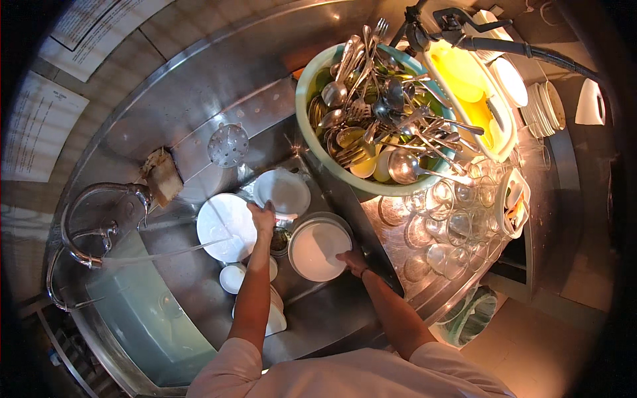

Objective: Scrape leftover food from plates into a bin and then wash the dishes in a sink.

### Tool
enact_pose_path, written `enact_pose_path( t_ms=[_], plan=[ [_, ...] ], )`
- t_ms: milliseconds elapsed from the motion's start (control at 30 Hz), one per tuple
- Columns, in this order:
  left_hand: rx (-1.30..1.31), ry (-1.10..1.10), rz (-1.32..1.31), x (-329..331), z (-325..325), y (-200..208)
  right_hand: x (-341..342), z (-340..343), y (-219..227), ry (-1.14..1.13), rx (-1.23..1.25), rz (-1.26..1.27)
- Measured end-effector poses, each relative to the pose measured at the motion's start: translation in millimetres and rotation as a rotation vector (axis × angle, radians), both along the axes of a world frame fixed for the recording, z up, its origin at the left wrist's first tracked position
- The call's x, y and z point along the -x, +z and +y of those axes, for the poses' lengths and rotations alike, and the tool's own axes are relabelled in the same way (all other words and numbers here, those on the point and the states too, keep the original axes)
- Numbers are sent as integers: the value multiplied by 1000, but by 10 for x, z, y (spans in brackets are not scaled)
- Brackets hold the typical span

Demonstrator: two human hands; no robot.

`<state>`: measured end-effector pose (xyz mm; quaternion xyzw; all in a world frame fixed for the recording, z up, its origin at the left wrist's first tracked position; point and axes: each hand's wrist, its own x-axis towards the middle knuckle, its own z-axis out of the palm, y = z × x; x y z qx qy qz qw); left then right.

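My left hand (264, 217) grips the near rim of a white plate (284, 191) in the steel sink. Just left of it lies a larger white plate (222, 222), which a thin stream of water reaches. My right hand (353, 261) is closed on the right rim of a stack of round white plates (320, 249); its lower fingers are hidden. Small white bowls (232, 278) stand beside my left forearm, which partly covers them and a white dish (275, 315). A small dark-filled container (279, 241) sits between the plates.
A curved faucet (83, 255) runs at left, above a water-filled basin (142, 305). At the back right stands a pale green tub (304, 132) heaped with cutlery. Glasses (458, 225) crowd the right counter near a yellow-filled container (468, 86). A perforated strainer (228, 145) rests behind.
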<state>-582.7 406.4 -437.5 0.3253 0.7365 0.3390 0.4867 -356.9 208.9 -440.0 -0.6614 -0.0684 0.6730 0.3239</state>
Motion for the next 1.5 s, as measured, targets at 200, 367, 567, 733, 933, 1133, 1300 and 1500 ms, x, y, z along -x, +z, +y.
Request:
enact_pose_path(
  t_ms=[200,367,567,733,933,1133,1300,1500],
  plan=[
    [-181,102,-14,158,18,-955,189,161,138,63,-5,-57],
    [-30,288,-402,-204,-12,-754,54,133,204,58,10,-138],
    [-120,63,-112,70,-194,-465,81,85,201,177,-185,-191],
    [-375,-189,461,402,-309,446,413,651,1026,354,-428,-669],
    [-299,-173,414,813,-471,1099,697,2186,144,683,-810,-1040],
    [-380,-83,317,1145,-928,1181,989,3022,-728,811,-620,-1056],
    [-125,16,85,1106,-1135,1353,708,2944,-1705,1063,-619,-512],
    [-114,-74,246,915,-1245,1327,367,2742,-2258,1263,-575,50]
  ],
)
